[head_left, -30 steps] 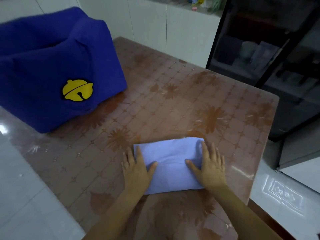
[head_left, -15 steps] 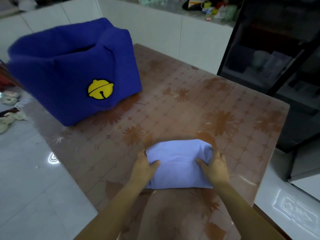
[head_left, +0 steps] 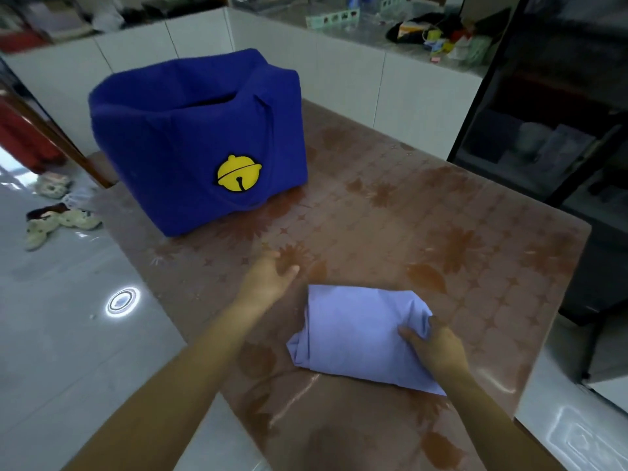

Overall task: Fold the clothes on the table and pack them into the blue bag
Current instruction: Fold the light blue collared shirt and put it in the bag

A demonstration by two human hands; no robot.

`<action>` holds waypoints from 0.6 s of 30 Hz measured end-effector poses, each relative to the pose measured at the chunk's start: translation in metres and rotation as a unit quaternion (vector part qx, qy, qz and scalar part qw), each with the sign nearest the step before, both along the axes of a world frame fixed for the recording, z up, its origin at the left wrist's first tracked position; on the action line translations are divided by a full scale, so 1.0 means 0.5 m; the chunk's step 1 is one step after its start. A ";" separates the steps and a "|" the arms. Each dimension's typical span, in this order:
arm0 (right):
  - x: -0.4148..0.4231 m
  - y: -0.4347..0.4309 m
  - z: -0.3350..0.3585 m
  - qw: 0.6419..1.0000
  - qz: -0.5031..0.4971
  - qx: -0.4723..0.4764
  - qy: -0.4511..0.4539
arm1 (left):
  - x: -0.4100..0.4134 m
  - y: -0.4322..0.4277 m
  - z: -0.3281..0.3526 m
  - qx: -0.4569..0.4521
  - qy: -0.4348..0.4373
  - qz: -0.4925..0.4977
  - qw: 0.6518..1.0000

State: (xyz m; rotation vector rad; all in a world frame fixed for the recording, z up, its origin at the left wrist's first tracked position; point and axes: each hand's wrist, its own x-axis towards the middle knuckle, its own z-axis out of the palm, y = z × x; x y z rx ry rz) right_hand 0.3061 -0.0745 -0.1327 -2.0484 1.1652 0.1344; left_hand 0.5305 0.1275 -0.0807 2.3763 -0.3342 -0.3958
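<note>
Brown floral tabletop [head_left: 390, 232], blue bag [head_left: 190, 144] at back; right hand [head_left: 438, 348] grips folded lilac garment [head_left: 360, 338], left hand [head_left: 268, 280] apparently open, empty.

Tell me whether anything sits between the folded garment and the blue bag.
Nothing visible does. The right hand grips the folded garment; between it and the blue bag lies only table surface, with the person's own left hand open there. The bag's mouth faces up, open.
</note>
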 end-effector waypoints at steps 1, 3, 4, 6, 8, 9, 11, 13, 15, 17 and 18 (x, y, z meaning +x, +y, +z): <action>0.002 0.000 -0.001 1.000 -0.007 0.002 0.005 | 0.044 0.009 0.028 -0.012 -0.020 0.013 1.000; 0.007 0.000 0.000 1.000 -0.017 0.002 0.018 | 0.130 0.026 0.082 -0.055 -0.054 0.027 0.997; 0.011 -0.001 -0.003 1.000 -0.021 0.001 0.021 | 0.167 0.033 0.105 -0.072 -0.068 0.029 0.995; 0.023 -0.002 0.002 0.999 -0.026 0.008 0.024 | 0.208 0.044 0.133 -0.078 -0.079 0.028 0.993; 0.032 -0.002 0.006 0.999 -0.038 0.013 0.020 | 0.201 0.048 0.104 -0.046 -0.046 0.000 0.998; 0.035 -0.002 0.007 0.999 -0.045 0.011 0.018 | 0.172 0.049 0.073 -0.033 0.009 -0.034 0.999; 0.036 0.000 0.003 0.998 -0.054 0.004 0.026 | 0.085 0.046 -0.002 -0.043 0.161 -0.122 0.978; 0.035 0.002 0.001 0.998 -0.060 0.010 0.027 | -0.001 0.032 -0.062 -0.046 0.260 -0.177 0.948; 0.035 0.007 0.009 0.997 -0.067 0.013 0.032 | -0.062 0.002 -0.094 -0.037 0.285 -0.179 0.941; 0.042 0.013 0.013 0.996 -0.074 0.003 0.044 | -0.100 -0.029 -0.102 -0.002 0.262 -0.146 0.954; 0.047 0.019 0.013 0.996 -0.075 -0.003 0.043 | -0.113 -0.045 -0.101 0.005 0.251 -0.136 0.958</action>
